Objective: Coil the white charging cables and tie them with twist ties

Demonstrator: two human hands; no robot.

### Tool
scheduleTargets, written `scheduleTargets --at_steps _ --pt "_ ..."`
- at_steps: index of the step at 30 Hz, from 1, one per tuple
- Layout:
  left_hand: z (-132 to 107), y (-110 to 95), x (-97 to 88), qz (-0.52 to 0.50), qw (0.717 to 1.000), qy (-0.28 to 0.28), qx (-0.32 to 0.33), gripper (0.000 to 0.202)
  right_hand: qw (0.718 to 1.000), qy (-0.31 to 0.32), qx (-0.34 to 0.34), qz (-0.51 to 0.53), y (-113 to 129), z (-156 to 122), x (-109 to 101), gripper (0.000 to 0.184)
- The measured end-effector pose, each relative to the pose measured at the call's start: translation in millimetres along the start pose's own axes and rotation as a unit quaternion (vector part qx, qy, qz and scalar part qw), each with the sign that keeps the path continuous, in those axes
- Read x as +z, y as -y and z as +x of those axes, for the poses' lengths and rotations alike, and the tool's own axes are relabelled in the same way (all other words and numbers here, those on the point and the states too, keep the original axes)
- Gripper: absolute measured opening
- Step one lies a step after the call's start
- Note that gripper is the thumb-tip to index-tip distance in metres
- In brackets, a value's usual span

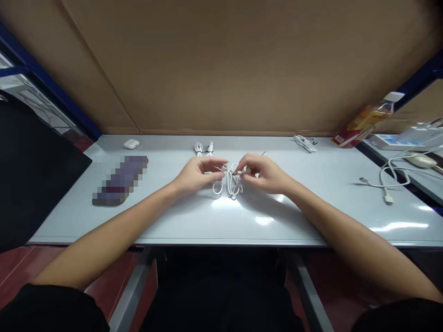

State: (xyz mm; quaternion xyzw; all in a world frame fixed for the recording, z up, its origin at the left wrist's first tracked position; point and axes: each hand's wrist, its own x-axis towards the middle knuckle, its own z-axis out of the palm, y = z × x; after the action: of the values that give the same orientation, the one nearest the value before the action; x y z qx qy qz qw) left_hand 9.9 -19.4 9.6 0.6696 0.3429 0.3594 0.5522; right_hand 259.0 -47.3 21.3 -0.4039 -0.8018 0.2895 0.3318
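Note:
A coiled white cable (pixel 232 186) is between my two hands, low over the middle of the table. My left hand (pixel 199 175) pinches a part of it near one end, thumb below and fingers above. Opposite it, my right hand (pixel 265 173) has thumb and forefinger closed on the cable's other side, close to a small plug. Loops of the cable hang below the fingertips. Behind my left hand lie two bundled white cables (pixel 198 148), each bound with a dark tie. A short dark tie (pixel 263 152) lies just beyond my right hand.
Another coiled white cable (pixel 305 144) lies at the back right, near a drink bottle (pixel 368 120). A loose white cable (pixel 387 186) trails over the right side. At left are a white earbud case (pixel 131 144) and a pixelated dark object (pixel 121 180). A cardboard wall (pixel 221 69) closes the back.

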Motion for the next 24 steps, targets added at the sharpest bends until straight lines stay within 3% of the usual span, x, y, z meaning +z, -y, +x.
scheduleTargets --at_steps 2,5,9,14,24 --pt "2.4 -6.9 -13.6 -0.007 0.999 -0.031 -0.006 0.052 0.998 -0.003 0.069 0.003 0.1 0.9 -14.7 0.011" --pt "5.3 -18.0 -41.6 0.045 0.998 -0.027 -0.039 0.040 0.986 0.037 0.162 -0.030 -3.9 -0.1 -45.6 0.021" --pt "7.3 -26.1 -80.4 0.113 0.986 0.047 -0.115 0.039 0.959 0.140 0.227 -0.096 -17.5 -6.7 -87.5 0.040" --pt "8.5 -25.1 -113.9 0.207 0.961 0.073 -0.166 0.038 0.917 0.222 0.301 -0.138 -32.5 -15.7 -116.4 0.051" --pt "6.8 -22.4 -139.9 0.355 0.906 0.072 -0.220 0.037 0.890 0.165 0.385 -0.177 -59.2 -35.9 -157.4 0.047"
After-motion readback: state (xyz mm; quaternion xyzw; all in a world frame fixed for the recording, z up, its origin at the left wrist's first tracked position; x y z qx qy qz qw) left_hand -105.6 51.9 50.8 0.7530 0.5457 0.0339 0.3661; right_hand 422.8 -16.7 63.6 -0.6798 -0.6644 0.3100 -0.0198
